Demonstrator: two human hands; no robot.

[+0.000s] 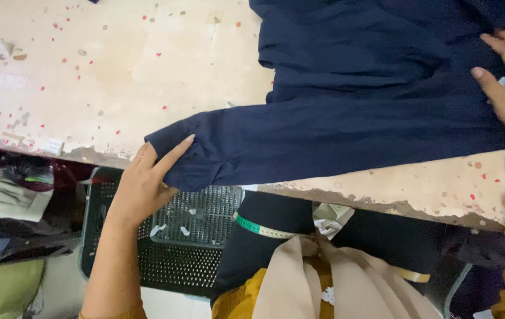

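Hands, two, on one garment

matt navy cloth garment, worn rough tabletop

Worn beige table w/ red specks, paper scraps; navy garment spread on it.

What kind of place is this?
Probably a clothing workshop. A dark blue garment lies spread on a worn, paint-flecked table, a green measuring tape hangs at the person's front, and a black mesh crate sits below.
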